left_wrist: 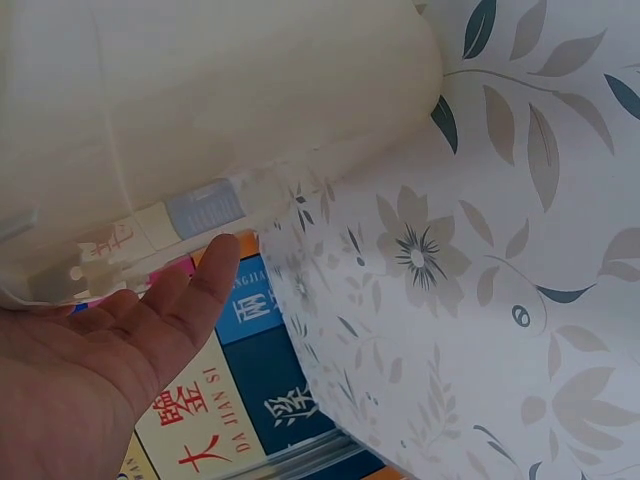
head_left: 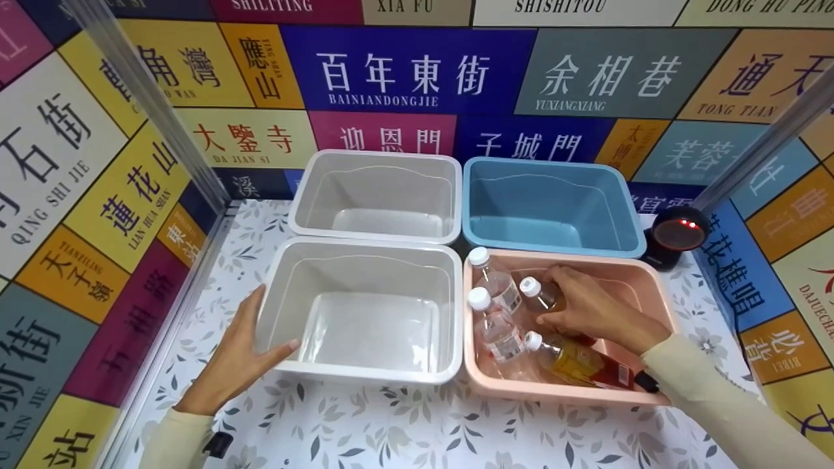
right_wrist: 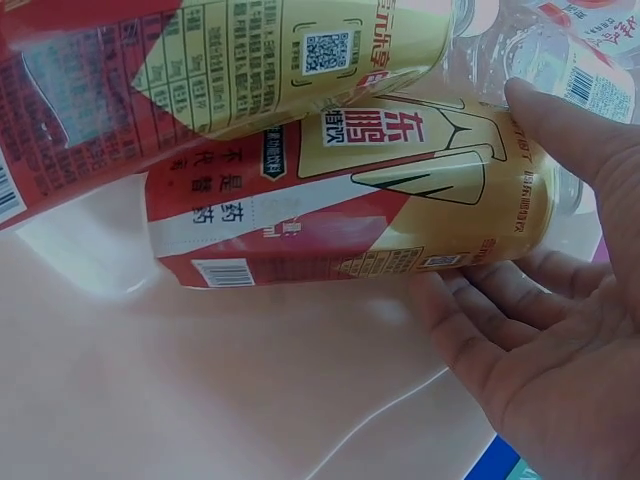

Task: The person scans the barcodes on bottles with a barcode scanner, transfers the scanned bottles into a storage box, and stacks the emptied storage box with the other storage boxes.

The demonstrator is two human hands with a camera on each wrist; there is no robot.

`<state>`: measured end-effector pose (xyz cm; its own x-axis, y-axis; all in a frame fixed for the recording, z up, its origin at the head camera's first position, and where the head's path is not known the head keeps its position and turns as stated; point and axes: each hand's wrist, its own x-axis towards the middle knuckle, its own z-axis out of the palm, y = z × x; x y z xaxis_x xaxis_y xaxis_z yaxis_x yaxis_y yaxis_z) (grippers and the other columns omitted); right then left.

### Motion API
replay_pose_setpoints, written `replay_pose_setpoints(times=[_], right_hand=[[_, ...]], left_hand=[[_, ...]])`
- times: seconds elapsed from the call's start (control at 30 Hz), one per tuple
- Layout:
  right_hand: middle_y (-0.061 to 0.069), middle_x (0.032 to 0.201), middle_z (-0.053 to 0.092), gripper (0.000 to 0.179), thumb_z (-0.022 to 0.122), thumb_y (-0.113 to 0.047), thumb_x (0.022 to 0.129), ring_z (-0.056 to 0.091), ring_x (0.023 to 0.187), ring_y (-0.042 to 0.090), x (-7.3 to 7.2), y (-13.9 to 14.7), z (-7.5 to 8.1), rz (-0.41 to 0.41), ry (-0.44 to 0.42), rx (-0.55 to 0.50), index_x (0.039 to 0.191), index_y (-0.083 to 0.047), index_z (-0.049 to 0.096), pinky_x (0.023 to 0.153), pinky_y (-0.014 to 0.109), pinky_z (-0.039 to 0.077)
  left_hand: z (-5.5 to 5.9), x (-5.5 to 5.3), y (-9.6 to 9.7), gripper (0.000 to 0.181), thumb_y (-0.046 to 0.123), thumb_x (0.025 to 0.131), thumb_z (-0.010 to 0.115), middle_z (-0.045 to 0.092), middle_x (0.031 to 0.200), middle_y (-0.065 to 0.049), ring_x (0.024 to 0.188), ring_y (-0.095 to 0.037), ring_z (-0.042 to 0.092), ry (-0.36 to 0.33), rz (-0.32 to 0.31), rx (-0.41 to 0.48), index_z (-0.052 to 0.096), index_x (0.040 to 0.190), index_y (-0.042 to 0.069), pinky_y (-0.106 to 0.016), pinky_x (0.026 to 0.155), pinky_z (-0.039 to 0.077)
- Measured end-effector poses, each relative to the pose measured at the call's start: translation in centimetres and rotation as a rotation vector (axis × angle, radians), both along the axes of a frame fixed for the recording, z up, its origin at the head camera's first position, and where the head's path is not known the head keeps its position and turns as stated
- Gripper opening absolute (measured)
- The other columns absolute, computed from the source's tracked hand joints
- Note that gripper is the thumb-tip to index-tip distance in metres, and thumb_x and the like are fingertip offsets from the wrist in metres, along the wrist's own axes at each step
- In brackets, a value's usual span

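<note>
Leaf-patterned tabletop, sign-covered walls; left fingers spread against grey bin, right fingers curled round bottle.

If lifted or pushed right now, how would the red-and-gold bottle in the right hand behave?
The red-and-gold bottle in the right hand would probably roll if pushed, its body being round. It may feel heavy, as the dark tint below its white cap suggests liquid. Its smooth, shiny label could be slippery.

Left sleeve and right sleeve: long, pale cream, plain fabric. Small black unit located beside the left sleeve's end.
</note>
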<state>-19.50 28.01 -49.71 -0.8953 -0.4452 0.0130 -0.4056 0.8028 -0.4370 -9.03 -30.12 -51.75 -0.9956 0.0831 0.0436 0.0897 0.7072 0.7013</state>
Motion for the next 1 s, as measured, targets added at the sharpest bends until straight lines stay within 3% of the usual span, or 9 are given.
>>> replay_pose_setpoints(times=[0.33,0.63,1.0], right_hand=[[0.007,0.118,0.053,0.065,0.094,-0.031,0.069,0.052,0.1,0.023,0.3,0.1,-0.4,0.063,0.022,0.041,0.121,-0.01,0.062,0.092,0.042,0.049],[0.008,0.11,0.052,0.069,0.097,-0.035,0.063,0.05,0.093,0.023,0.3,-0.3,-1.0,0.099,0.114,0.087,0.115,-0.006,0.062,0.083,0.04,0.046],[0.013,0.117,0.055,0.07,0.096,-0.032,0.063,0.054,0.103,0.029,0.3,-0.5,-1.4,0.114,0.11,0.082,0.118,-0.005,0.062,0.095,0.047,0.046]], left_hand=[[0.0,-0.1,0.0,0.114,0.055,0.084,0.078,0.016,0.166,-0.017,0.146,-0.043,0.026,-0.005,-0.001,0.004,0.003,0.164,0.024,-0.071,0.111,0.026],[-0.1,0.1,-0.1,0.112,0.052,0.085,0.077,0.016,0.166,-0.016,0.146,-0.042,0.025,0.0,-0.009,0.008,0.002,0.164,0.025,-0.071,0.111,0.026],[-0.1,0.0,-0.1,0.113,0.05,0.085,0.079,0.015,0.166,-0.017,0.147,-0.044,0.024,0.002,-0.011,0.007,0.002,0.164,0.025,-0.071,0.112,0.024]])
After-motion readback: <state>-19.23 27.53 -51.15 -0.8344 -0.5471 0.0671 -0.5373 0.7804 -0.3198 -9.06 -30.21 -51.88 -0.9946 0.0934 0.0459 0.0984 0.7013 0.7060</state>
